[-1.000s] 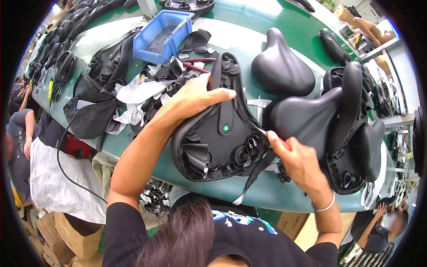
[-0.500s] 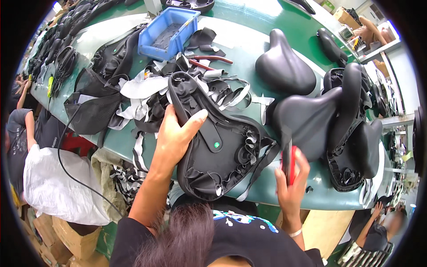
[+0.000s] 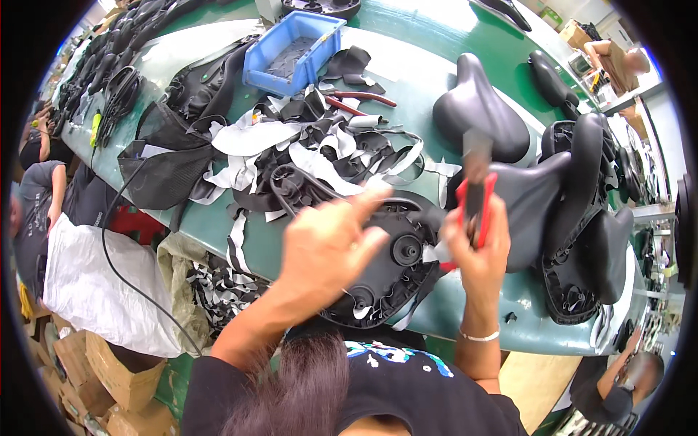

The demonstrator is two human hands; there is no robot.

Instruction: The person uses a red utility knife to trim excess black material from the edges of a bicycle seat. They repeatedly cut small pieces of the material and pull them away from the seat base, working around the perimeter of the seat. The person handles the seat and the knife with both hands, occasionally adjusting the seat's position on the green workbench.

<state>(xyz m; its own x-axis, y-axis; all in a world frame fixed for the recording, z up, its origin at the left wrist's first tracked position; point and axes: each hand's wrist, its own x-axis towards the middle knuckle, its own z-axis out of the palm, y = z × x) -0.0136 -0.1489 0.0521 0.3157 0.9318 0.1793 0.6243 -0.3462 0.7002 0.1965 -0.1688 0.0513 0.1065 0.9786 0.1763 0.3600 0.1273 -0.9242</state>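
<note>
At left, a black mesh piece (image 3: 167, 171) lies on the desk (image 3: 465, 312), with the blue bin (image 3: 273, 81) on its far side and black and white scraps (image 3: 254, 138) heaped nearer. Right of them the left hand (image 3: 320, 240), blurred, spans an upturned black saddle (image 3: 389, 282) at the near edge; its thumb and forefinger are apart, and contact is unclear. Just right of the saddle, the right hand (image 3: 476, 243) has its fingers clamped on a red-handled cutter (image 3: 476, 195), blade pointing far. Trimming seems in hand; another cut would call for a steadied rim and fingers clear of the blade. Farther right sit more saddles (image 3: 542, 192).
</note>
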